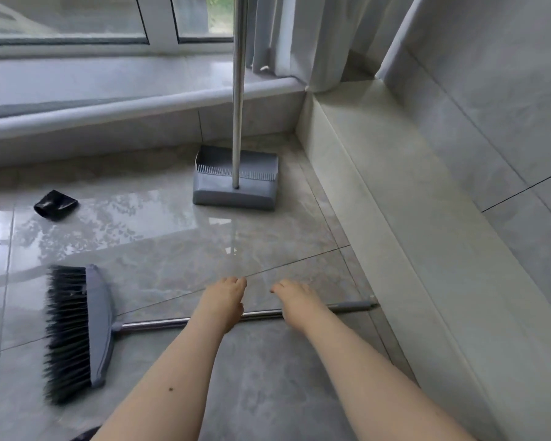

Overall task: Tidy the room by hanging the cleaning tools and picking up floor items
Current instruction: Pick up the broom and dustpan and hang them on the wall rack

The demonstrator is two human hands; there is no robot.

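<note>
On the floor (268, 237) before me lies the broom (86, 329), its steel handle running right toward the wall, black bristles at left. I place my left hand (225, 300) and right hand (296, 300) over the handle, fingers relaxed and grasping nothing, evidently positioned for lifting. Beyond stands the dustpan (236, 186), upright.

A single head-worn wide-angle camera looks forward and steeply down at the tiled floor (268, 237), close enough that both bare forearms fill the lower frame. It faces a corner where the window sill (109, 109) meets the right wall (490, 128). The wide lens bows straight edges near the frame's borders.
</note>
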